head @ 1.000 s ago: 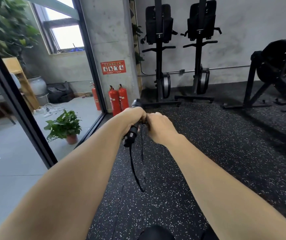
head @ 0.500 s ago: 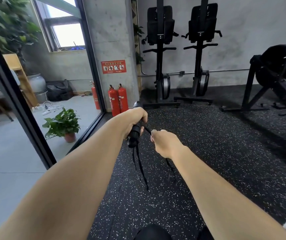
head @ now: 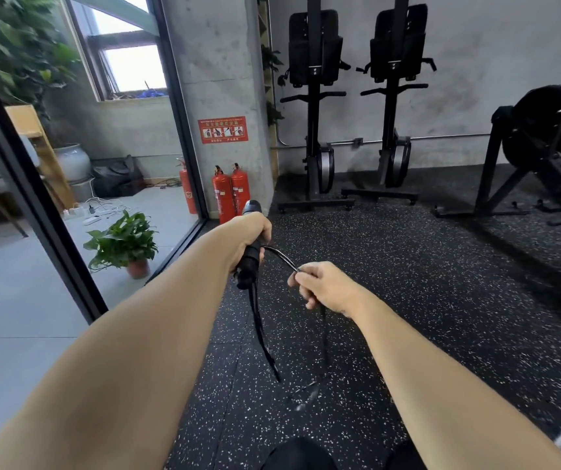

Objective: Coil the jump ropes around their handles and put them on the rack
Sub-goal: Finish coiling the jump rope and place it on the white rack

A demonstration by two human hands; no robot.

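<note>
My left hand grips the black jump-rope handles, held nearly upright in front of me, their top end sticking out above my fist. A black rope runs from the handles to my right hand, which pinches it between thumb and fingers a short way to the right and lower. More rope hangs in loops below both hands toward the floor. No rack is in view.
Speckled black rubber floor lies ahead. Two red fire extinguishers stand by the concrete pillar. Two upright black machines stand at the back wall, another machine at right. A glass partition and a potted plant are at left.
My right hand has moved away from the handles, down and to the right, drawing a length of rope out with it. The hanging loops swing lower.
</note>
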